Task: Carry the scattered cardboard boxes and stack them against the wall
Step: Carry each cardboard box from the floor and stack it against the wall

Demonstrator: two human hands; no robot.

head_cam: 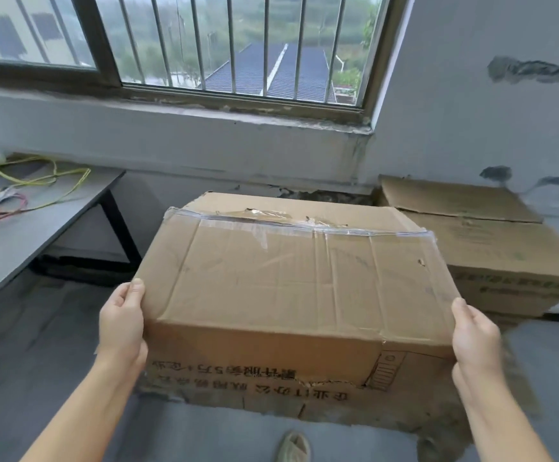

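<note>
Both forearms reach forward from the bottom of the frame, each ending at a near corner of the box [291, 278]. That box, with clear tape along its far top edge and print on its near side, fills the middle of the view. Whether it rests on something beneath is unclear, since the lower part blurs. To its right a second box [491, 248] sits against the wall [471, 95], under the window [238, 45]. At left, a table [21, 228] carries wires [31, 185]. The left hand [123, 323] clasps the near-left corner, thumb on top; the right hand [475, 335] clasps the near-right corner likewise. The carry looks under way. Next, the box probably needs setting by or atop its neighbour, square to the wall. A foot [293, 446] shows below.
</note>
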